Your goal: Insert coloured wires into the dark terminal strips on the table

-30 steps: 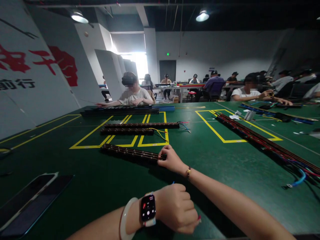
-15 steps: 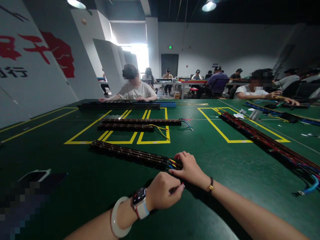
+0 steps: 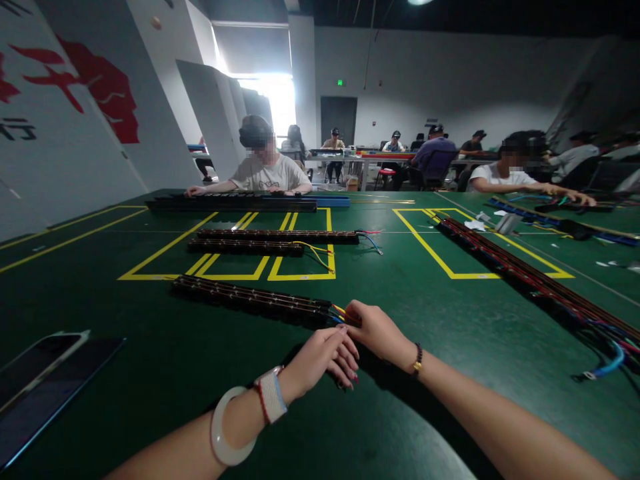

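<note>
Strip bundle (image 3: 250, 298) laid on counter (image 3: 150, 360), frame centre. Wires (image 3: 338, 311) closed in right hand (image 3: 377, 333); left hand (image 3: 323, 360) loosely bent, its hold cannot be told. Wires could be loosened by sharp tug.

Front bar (image 3: 250, 298) on the table (image 3: 450, 307), two bars (image 3: 245, 247) behind, phone (image 3: 60, 395) left.

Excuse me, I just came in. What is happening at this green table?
A person's right hand has its fingers at thin red, yellow and blue wires at one end of the nearest long, dark bundle of bars. The left hand is close beside it, fingers loosely curled; whether it touches the wires is hard to tell. Beyond, two long dark strips lie across yellow rectangular outlines on the flat green table. Opposite is a co-worker in a white shirt.
</note>
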`<state>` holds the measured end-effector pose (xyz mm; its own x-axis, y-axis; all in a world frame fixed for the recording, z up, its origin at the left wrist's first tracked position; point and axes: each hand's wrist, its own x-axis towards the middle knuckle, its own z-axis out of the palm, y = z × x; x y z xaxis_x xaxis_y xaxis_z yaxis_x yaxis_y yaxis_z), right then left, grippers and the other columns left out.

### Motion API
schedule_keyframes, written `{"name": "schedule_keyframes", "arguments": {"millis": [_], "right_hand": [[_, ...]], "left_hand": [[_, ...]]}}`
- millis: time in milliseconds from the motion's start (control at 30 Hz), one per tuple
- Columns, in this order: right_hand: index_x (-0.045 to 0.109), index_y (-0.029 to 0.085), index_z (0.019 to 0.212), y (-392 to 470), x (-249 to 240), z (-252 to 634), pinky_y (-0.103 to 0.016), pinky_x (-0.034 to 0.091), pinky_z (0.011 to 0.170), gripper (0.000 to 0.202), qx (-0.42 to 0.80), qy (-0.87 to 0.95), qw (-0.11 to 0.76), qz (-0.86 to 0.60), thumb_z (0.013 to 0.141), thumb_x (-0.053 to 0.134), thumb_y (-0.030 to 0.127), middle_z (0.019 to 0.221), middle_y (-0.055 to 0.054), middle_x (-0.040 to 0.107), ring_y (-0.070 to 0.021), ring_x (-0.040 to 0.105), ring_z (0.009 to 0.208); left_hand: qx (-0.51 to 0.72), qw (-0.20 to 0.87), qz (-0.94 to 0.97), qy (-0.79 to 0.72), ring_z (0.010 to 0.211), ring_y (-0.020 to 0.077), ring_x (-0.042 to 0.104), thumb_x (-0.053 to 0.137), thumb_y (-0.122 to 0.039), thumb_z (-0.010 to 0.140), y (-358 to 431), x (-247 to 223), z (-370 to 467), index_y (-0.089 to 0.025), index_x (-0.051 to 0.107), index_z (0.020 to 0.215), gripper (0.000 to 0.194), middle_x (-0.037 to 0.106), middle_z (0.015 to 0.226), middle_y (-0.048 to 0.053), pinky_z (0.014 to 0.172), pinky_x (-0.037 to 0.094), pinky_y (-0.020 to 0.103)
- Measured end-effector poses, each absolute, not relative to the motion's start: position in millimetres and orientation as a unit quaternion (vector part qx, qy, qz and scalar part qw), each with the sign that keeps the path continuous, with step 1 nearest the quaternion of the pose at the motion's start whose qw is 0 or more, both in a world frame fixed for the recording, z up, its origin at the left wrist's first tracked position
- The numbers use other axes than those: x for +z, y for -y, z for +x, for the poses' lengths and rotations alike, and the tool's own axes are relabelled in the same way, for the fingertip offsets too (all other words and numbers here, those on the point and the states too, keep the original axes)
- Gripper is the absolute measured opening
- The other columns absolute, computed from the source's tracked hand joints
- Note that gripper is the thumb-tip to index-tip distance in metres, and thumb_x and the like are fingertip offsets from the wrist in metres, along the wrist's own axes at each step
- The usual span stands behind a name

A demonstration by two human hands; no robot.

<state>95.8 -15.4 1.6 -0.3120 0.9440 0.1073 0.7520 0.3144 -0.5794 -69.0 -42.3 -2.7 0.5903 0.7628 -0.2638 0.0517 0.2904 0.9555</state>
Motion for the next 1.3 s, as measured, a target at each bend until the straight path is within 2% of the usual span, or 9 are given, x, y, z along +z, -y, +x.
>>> {"name": "schedule_keyframes", "arguments": {"millis": [100,267,400,467,700,767,1033,1167,1300], "right_hand": [[0.057,0.017,0.085,14,1,98,-0.022,0.037,0.058,0.01,0.213,0.787,0.222,-0.535,0.08,0.061,0.024,0.076,-0.001,0.061,-0.0131,0.055,0.067],[0.058,0.015,0.093,15,4,103,-0.024,0.043,0.067,0.03,0.169,0.811,0.182,-0.53,0.073,0.07,0.035,0.09,-0.007,0.06,-0.0158,0.056,0.076],[0.061,0.016,0.088,16,11,105,-0.028,0.041,0.07,0.031,0.076,0.815,0.118,-0.563,0.077,0.065,0.045,0.087,-0.008,0.062,-0.0208,0.057,0.081],[0.061,0.018,0.085,15,14,106,-0.028,0.04,0.066,0.031,0.085,0.812,0.095,-0.57,0.078,0.063,0.048,0.085,-0.007,0.063,-0.0204,0.057,0.079],[0.062,0.019,0.083,17,14,101,-0.024,0.035,0.059,0.019,0.152,0.798,0.121,-0.57,0.079,0.063,0.037,0.084,-0.004,0.064,-0.0162,0.057,0.073],[0.061,0.018,0.083,18,13,99,-0.023,0.036,0.06,0.015,0.154,0.797,0.149,-0.565,0.078,0.065,0.032,0.083,-0.004,0.064,-0.0159,0.057,0.074],[0.058,0.017,0.084,20,5,94,-0.023,0.038,0.063,0.007,0.146,0.801,0.241,-0.528,0.079,0.062,0.015,0.081,-0.002,0.06,-0.0138,0.054,0.073],[0.055,0.018,0.083,22,5,93,-0.023,0.039,0.065,0.006,0.118,0.812,0.236,-0.521,0.081,0.059,0.013,0.082,-0.002,0.058,-0.0142,0.055,0.075],[0.055,0.019,0.083,27,10,92,-0.023,0.039,0.065,0.006,0.093,0.836,0.213,-0.498,0.087,0.055,0.015,0.084,-0.002,0.058,-0.0143,0.056,0.077]], "left_hand": [[0.263,0.714,0.521,-0.386,0.059,0.0173,0.065,0.036,-0.049,0.088,42,-3,-69,-0.012,0.053,0.083,0.041,0.063,0.069,0.007,0.053,0.052,0.029],[0.283,0.681,0.535,-0.413,0.047,0.0116,0.055,0.04,-0.047,0.086,40,-3,-68,-0.015,0.05,0.078,0.035,0.057,0.061,0.003,0.04,0.044,0.021],[0.271,0.64,0.566,-0.443,0.042,0.0091,0.05,0.041,-0.043,0.085,39,-4,-67,-0.017,0.048,0.078,0.029,0.053,0.057,-0.001,0.035,0.036,0.017],[0.245,0.609,0.591,-0.468,0.039,0.0092,0.047,0.039,-0.042,0.086,39,-1,-68,-0.017,0.048,0.08,0.027,0.051,0.056,-0.002,0.033,0.032,0.017],[0.203,0.322,0.774,-0.505,0.055,0.0133,0.053,0.037,-0.04,0.089,46,19,-75,-0.018,0.056,0.075,0.032,0.059,0.067,0.003,0.05,0.033,0.024],[0.201,0.299,0.785,-0.503,0.06,0.0147,0.055,0.037,-0.038,0.09,46,22,-75,-0.018,0.058,0.075,0.033,0.061,0.071,0.004,0.053,0.033,0.025],[0.242,0.541,0.651,-0.475,0.056,0.0119,0.054,0.04,-0.045,0.088,33,5,-73,-0.014,0.055,0.094,0.035,0.056,0.074,0.002,0.049,0.041,0.023],[0.308,0.648,0.566,-0.407,0.078,0.0148,0.06,0.047,-0.041,0.086,32,2,-71,-0.013,0.054,0.095,0.03,0.059,0.085,0.005,0.068,0.05,0.027],[0.307,0.68,0.531,-0.402,0.073,0.0154,0.06,0.048,-0.044,0.087,35,6,-72,-0.013,0.055,0.091,0.033,0.062,0.08,0.005,0.064,0.048,0.028]]}}
